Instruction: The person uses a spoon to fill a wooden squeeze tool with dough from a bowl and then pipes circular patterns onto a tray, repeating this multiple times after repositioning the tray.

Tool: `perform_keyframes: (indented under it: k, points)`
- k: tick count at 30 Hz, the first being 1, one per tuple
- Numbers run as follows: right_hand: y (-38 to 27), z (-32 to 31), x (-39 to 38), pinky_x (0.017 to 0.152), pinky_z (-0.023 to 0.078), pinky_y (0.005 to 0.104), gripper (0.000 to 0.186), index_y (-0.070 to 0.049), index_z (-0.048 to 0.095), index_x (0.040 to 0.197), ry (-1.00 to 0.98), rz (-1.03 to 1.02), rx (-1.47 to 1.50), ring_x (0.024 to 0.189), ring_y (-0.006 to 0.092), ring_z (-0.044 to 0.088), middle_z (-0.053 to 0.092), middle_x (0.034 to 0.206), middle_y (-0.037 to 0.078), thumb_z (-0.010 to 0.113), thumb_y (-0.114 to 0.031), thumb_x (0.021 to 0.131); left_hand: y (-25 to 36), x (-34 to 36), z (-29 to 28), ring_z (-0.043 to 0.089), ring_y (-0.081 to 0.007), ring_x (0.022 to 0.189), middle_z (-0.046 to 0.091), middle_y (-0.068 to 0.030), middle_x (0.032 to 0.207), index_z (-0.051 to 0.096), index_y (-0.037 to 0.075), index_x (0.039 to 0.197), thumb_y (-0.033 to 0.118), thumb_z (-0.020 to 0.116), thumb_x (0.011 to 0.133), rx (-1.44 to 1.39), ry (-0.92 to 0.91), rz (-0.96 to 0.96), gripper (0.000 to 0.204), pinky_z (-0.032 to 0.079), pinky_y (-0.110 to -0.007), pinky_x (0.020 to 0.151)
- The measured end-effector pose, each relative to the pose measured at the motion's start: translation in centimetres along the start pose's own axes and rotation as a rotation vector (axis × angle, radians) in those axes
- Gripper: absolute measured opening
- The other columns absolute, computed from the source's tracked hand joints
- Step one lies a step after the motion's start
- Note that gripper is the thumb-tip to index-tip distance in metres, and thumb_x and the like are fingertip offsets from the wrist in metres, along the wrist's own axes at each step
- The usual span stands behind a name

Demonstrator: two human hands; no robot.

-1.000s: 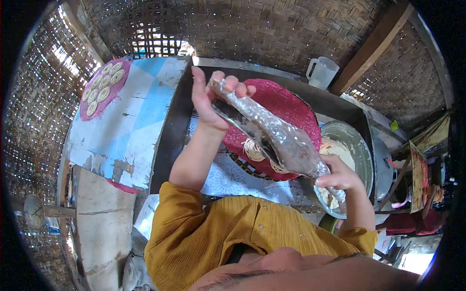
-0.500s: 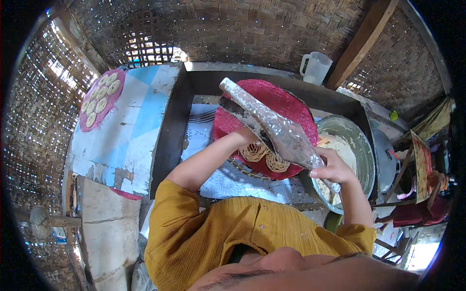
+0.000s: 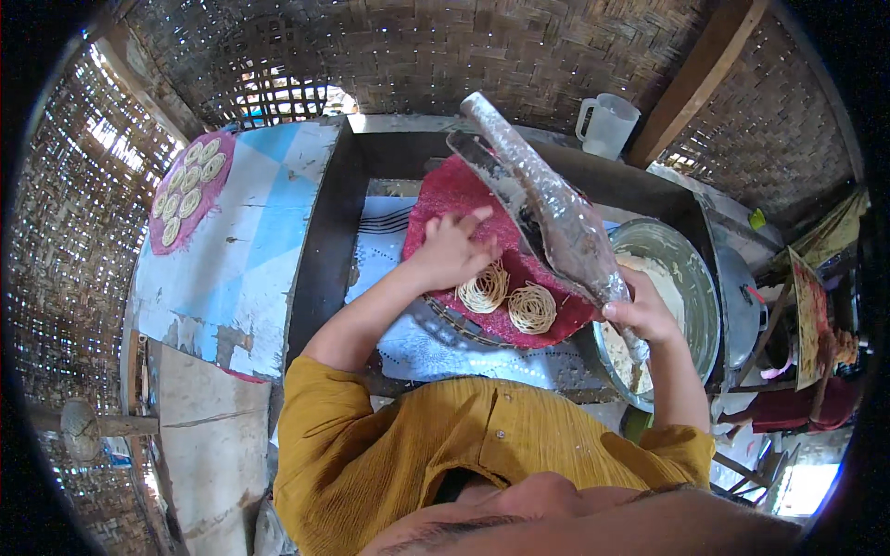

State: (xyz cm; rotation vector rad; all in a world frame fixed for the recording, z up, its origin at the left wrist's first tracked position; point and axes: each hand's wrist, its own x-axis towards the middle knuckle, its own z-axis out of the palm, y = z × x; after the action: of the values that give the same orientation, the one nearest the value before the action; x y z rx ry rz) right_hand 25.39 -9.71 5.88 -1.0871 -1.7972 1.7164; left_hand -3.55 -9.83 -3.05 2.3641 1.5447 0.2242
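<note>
My right hand (image 3: pixel 644 310) is closed on the lower end of a long metal tool (image 3: pixel 552 208), flecked with white, that slants up and away to the left, its two arms slightly apart. My left hand (image 3: pixel 450 250) hovers over or rests on the red mesh sheet (image 3: pixel 436 195), fingers spread; I cannot tell whether it touches. Just right of that hand, two coiled nests of pale noodles (image 3: pixel 532 309) lie on the sheet, which sits on a round woven tray (image 3: pixel 464 329). Below the tool's grip is a large basin (image 3: pixel 700 306) of pale dough.
A blue-and-white board (image 3: pixel 264 213) at left carries a pink mesh (image 3: pixel 209 199) with several noodle coils. A plastic jug (image 3: pixel 607 125) stands behind. A dark metal box (image 3: pixel 324 222) surrounds the tray. At far right, another person in maroon (image 3: pixel 788 408) is partly visible.
My left hand has let go of the tool's upper end and moved down to the red sheet, opening out. The tool now slants more steeply in my right hand.
</note>
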Motion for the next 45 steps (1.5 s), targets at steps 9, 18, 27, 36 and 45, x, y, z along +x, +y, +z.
perform_keyframes:
  k: [9, 18, 27, 36, 45]
  points:
    - [-0.9, 2.5, 3.6, 0.062, 0.044, 0.0247, 0.067, 0.005, 0.051, 0.104, -0.197, -0.027, 0.048, 0.07, 0.0136, 0.055, 0.058, 0.081, 0.008, 0.064, -0.045, 0.063, -2.6, 0.0, -11.6, 0.039, -0.0329, 0.112, 0.04, -0.0166, 0.123, 0.034, 0.008, 0.127, 0.069, 0.026, 0.075, -2.267, 0.428, 0.762, 0.081, 0.028, -0.048, 0.096]
    - [-1.0, 2.1, 10.3, 0.063, 0.049, 0.0298, 0.06, 0.003, 0.051, 0.1, -0.509, 0.202, -0.074, 0.066, 0.0197, 0.06, 0.06, 0.082, 0.013, 0.035, -0.052, 0.083, -9.1, 1.3, -8.9, 0.055, -0.0252, 0.078, 0.055, -0.0068, 0.076, 0.044, 0.008, 0.119, 0.058, 0.032, 0.082, -2.309, 0.525, 0.878, 0.063, 0.039, -0.042, 0.084]
    - [-1.5, 3.0, 10.1, 0.059, 0.045, 0.0265, 0.049, 0.002, 0.057, 0.093, -0.39, 0.214, -0.179, 0.066, 0.0134, 0.055, 0.059, 0.077, 0.007, 0.053, -0.045, 0.077, -9.1, 0.1, -7.0, 0.046, -0.0137, 0.058, 0.043, 0.0038, 0.057, 0.044, 0.013, 0.12, 0.056, 0.037, 0.081, -2.308, 0.758, 0.73, 0.058, 0.042, -0.035, 0.069]
    - [-5.1, 4.7, 9.0, 0.062, 0.042, 0.0271, 0.049, 0.001, 0.057, 0.097, -0.278, 0.037, -0.406, 0.069, 0.0106, 0.051, 0.057, 0.075, 0.004, 0.059, -0.043, 0.073, -8.0, -2.0, -11.0, 0.047, -0.0138, 0.055, 0.045, 0.0034, 0.055, 0.045, 0.014, 0.12, 0.06, 0.033, 0.08, -2.245, 0.784, 0.878, 0.062, 0.045, -0.036, 0.064]
    - [-7.1, 3.8, 8.0, 0.07, 0.043, 0.0264, 0.056, -0.004, 0.052, 0.113, -0.206, -0.019, -0.515, 0.074, 0.0108, 0.053, 0.06, 0.083, 0.007, 0.063, -0.038, 0.07, -6.4, -1.5, -11.2, 0.043, -0.0098, 0.051, 0.045, 0.0048, 0.054, 0.046, 0.011, 0.118, 0.056, 0.04, 0.081, -2.216, 0.83, 0.894, 0.058, 0.04, -0.029, 0.063]
